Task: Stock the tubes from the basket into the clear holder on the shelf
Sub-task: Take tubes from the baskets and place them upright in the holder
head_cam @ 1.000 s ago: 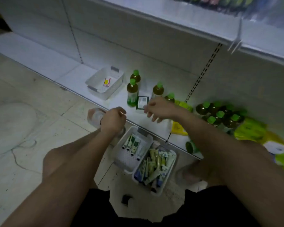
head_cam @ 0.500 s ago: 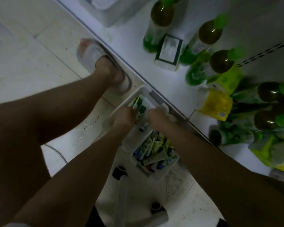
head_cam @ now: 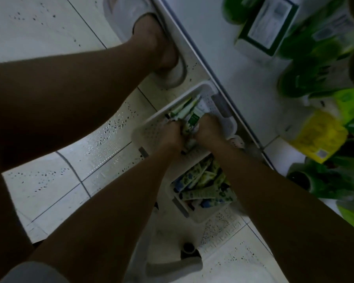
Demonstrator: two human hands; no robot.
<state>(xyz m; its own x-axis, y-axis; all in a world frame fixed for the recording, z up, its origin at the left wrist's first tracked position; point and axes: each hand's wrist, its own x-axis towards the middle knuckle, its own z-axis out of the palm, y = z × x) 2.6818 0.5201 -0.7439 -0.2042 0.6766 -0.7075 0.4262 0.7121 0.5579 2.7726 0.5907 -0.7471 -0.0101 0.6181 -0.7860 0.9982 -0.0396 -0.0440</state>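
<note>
Both hands have closed together on a bunch of tubes since half a second ago, when they were only reaching into the white basket, and the view has dropped closer to the floor. At the far left a bare leg crosses the tiled floor (head_cam: pixel 55 193), ending in a foot in a grey slipper (head_cam: pixel 172 75) that sits against the front edge of the shelf (head_cam: pixel 219 48). Just right of it, two baskets lie on the floor along that edge: the white perforated basket (head_cam: pixel 149 130) nearer the slipper, and a second basket (head_cam: pixel 194 216) beside it, heaped with green-and-white tubes (head_cam: pixel 202 193); their number cannot be counted. Over the first basket the left hand (head_cam: pixel 171 132) and the right hand (head_cam: pixel 207 129) are both clenched round the held bunch of tubes (head_cam: pixel 189 117), knuckles nearly touching, with the tube ends fanning toward the basket's far corner; how many are in the bunch cannot be told. Both forearms cover part of the second basket. On the shelf to the right stand one green-and-white box (head_cam: pixel 268 31), blurred green bottles (head_cam: pixel 307 72), and a yellow packet (head_cam: pixel 317 137) near the front edge. The clear holder is not in view.
</note>
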